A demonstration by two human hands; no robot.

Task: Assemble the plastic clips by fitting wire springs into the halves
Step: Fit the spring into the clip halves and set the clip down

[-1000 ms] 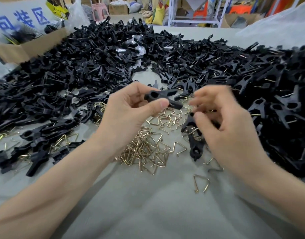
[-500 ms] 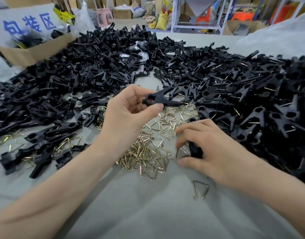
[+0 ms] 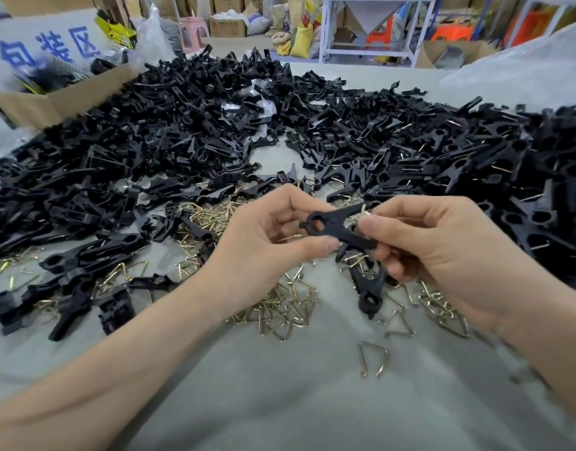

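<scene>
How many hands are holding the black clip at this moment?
2. The left hand pinches the black clip near its ring end. The right hand grips the opposite end with thumb and fingers. No other hand is in view.

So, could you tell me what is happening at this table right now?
A person is assembling clips by hand. The left hand grips a black clip half near its ring end, while the right hand pinches a brass wire spring at the forked end. Around them, loose springs and a heap of black halves lie on the table.
</scene>
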